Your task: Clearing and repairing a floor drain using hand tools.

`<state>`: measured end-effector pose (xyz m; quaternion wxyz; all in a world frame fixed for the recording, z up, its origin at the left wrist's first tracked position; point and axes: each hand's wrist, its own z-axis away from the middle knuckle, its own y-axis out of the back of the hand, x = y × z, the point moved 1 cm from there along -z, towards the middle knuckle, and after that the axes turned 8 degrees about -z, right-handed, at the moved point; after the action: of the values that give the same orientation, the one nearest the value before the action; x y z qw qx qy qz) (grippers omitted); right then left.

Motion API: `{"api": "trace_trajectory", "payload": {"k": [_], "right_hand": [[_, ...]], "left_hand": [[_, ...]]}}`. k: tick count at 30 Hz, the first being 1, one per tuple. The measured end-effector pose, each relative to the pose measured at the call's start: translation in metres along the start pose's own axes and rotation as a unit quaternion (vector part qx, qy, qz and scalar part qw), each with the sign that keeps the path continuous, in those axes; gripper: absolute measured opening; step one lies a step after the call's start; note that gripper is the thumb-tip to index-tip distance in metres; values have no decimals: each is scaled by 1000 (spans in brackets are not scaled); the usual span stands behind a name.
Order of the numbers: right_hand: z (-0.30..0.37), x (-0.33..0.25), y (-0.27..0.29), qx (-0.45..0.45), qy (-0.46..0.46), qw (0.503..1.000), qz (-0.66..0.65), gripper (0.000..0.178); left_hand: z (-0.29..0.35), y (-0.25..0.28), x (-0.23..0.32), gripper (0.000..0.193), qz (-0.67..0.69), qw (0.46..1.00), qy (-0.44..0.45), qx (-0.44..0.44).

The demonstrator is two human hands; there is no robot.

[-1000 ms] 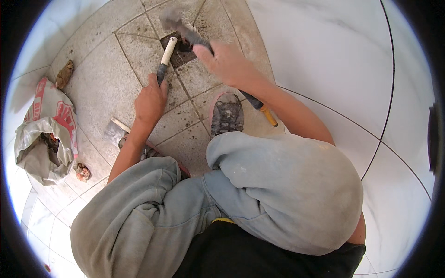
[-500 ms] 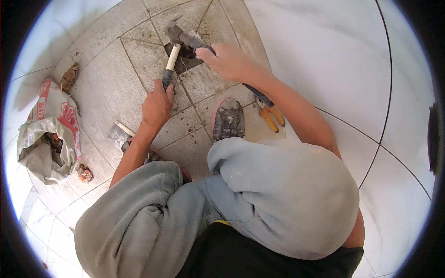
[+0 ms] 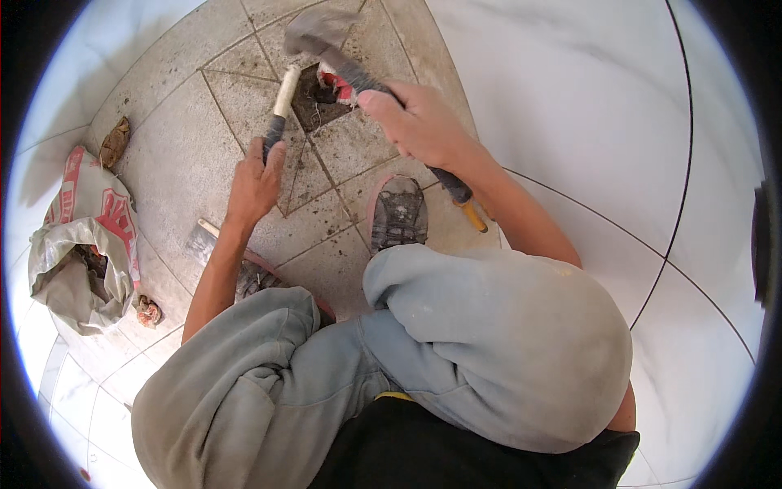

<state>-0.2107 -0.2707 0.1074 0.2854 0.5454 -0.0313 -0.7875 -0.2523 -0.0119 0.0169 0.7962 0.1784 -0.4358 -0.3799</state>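
Observation:
My left hand [image 3: 254, 187] is wrapped round the dark grip of a chisel [image 3: 285, 91], whose pale end points up and away from me. Closed on the dark handle of a hammer [image 3: 350, 72], my right hand [image 3: 428, 122] keeps it raised; the blurred head is just beyond the chisel's pale end. Whether they touch, I cannot tell. Beside the chisel is a square hole [image 3: 314, 116] in the dusty beige tiles. A red and white scrap [image 3: 342, 88] shows in the hole, partly behind the hammer handle. The chisel's lower tip is hidden.
At the left stands an open white and red sack [image 3: 50, 275] with debris inside. A crumpled brown piece [image 3: 115, 143] lies beyond it. A flat-bladed tool [image 3: 200, 240] lies by my left forearm. An orange-handled tool [image 3: 470, 217] is partly behind my right arm, near my shoe [image 3: 399, 213].
Both hands have shifted left with their tools. The hammer head has moved up and left from beside the chisel, and the red and white scrap in the hole has come into view.

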Motion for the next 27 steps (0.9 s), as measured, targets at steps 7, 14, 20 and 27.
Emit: {"api": "trace_trajectory", "payload": {"k": [7,14,20,27], "right_hand": [[1,10,7,7,-124,974,-188,47],[7,29,9,25,-174,971,-165,46],[8,31,6,23,-121,989,-80,49],[6,16,4,34,-86,991,-94,50]], "left_hand": [[-9,36,1,36,122,979,61,-150],[-21,40,-17,40,-136,983,-107,-59],[-15,40,-21,36,-132,984,-109,-57],[-17,61,-27,32,61,979,-17,-194]]}}
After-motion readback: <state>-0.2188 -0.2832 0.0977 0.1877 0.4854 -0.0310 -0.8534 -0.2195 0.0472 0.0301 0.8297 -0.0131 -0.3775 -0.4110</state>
